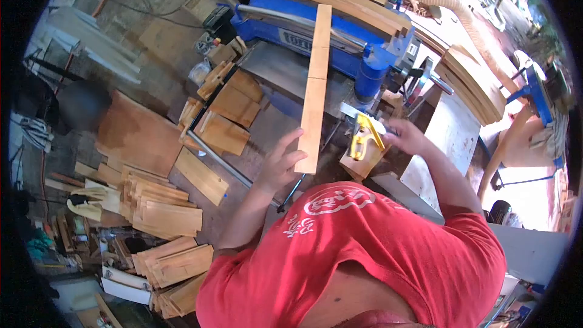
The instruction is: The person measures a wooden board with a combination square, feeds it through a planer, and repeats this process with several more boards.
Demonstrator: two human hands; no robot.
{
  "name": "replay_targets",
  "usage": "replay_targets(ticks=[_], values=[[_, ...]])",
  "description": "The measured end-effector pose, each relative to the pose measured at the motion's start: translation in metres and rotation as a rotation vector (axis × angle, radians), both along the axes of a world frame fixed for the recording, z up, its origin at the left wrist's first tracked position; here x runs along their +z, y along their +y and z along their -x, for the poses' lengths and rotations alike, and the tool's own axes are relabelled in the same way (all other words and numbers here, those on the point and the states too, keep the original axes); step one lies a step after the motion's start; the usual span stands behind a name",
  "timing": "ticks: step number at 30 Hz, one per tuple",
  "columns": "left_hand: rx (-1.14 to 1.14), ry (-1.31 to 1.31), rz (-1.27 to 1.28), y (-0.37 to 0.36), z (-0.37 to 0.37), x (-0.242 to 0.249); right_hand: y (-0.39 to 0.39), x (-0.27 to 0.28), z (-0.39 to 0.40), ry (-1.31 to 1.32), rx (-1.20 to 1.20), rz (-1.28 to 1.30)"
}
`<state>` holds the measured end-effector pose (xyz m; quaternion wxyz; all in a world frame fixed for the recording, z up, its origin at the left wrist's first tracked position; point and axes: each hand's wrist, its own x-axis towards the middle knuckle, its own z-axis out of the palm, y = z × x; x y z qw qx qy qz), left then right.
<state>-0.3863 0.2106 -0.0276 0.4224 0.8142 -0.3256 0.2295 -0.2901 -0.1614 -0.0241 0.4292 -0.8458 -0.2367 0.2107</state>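
While the left hand (284, 159) grips the long plank (315, 94) along its left edge, down at the near end, the right hand (405, 136) is over on the other side, closed on a yellow tool (366, 136) with a metal blade (348, 110). So here's the layout: plank in the middle, one hand on either side, and the left clearly the nearer, its fingers right on the wood. The right is well apart from it, and the tool sits in between, a gap showing between yellow and wood. Look at the plank's long axis! It runs away from the red shirt (346, 218), almost straight out, far end tipping slightly to the right, over the front of the blue machine (279, 27). Does that far end rest on the machine or hang above it? Can't tell from up here. A dark line (316, 78) crosses the plank, far beyond the left fingers and farther out than the blade, which points up and leftward, toward the plank's side.
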Motion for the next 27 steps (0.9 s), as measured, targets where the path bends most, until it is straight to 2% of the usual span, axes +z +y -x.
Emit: replay_targets(ticks=[1,2,4,6,7,9,10,13,14,16,17,19,21,22,23,24,25,27], values=[[-0.009,-0.003,-0.007,-0.002,-0.001,0.003,-0.025,-0.044,0.008,0.034,-0.087,-0.037],[-0.009,0.014,-0.02,-0.004,-0.003,0.007,-0.049,-0.074,0.017,0.228,-0.162,0.0],[-0.01,0.032,-0.053,-0.006,-0.004,0.01,-0.097,-0.138,0.047,0.164,-0.331,0.094],[-0.009,0.107,-0.034,-0.009,-0.007,0.006,-0.162,-0.235,0.078,0.235,-0.581,0.258],[-0.004,0.111,-0.045,-0.013,-0.008,0.008,-0.199,-0.293,0.095,0.079,-0.627,0.357],[0.093,0.11,-0.118,-0.026,-0.004,0.011,-0.242,-0.34,0.125,0.196,-0.839,0.618],[0.115,0.092,-0.134,-0.035,-0.004,0.014,-0.261,-0.363,0.135,0.252,-0.913,0.65],[0.188,0.061,-0.193,-0.047,-0.002,0.009,-0.298,-0.392,0.148,0.421,-1.021,0.734],[0.166,0.143,-0.195,-0.042,0.003,0.0,-0.305,-0.399,0.149,0.43,-1.005,0.723],[0.212,0.151,-0.194,-0.05,0.009,-0.003,-0.314,-0.404,0.143,0.237,-0.941,0.753],[0.244,0.151,-0.175,-0.052,0.009,-0.002,-0.322,-0.404,0.13,0.426,-0.967,0.646],[0.251,0.165,-0.19,-0.062,0.011,0.004,-0.335,-0.409,0.103,0.468,-0.878,0.824],[0.298,0.151,-0.143,-0.069,0.014,0.008,-0.332,-0.403,0.07,0.422,-1.058,0.895],[0.314,0.153,-0.125,-0.069,0.015,0.006,-0.344,-0.44,0.046,0.094,-0.902,0.938],[0.318,0.145,-0.125,-0.071,0.012,0.008,-0.309,-0.378,0.01,-0.248,-1.135,0.507],[0.352,0.138,-0.078,-0.072,0.012,0.011,-0.272,-0.297,-0.024,-0.574,-1.116,0.231],[0.389,0.136,-0.031,-0.074,0.015,0.015,-0.23,-0.2,-0.042,-0.739,-1.04,0.025],[0.4,0.123,0.043,-0.078,0.014,0.024,-0.167,-0.075,-0.049,-1.155,-0.772,-0.08]])
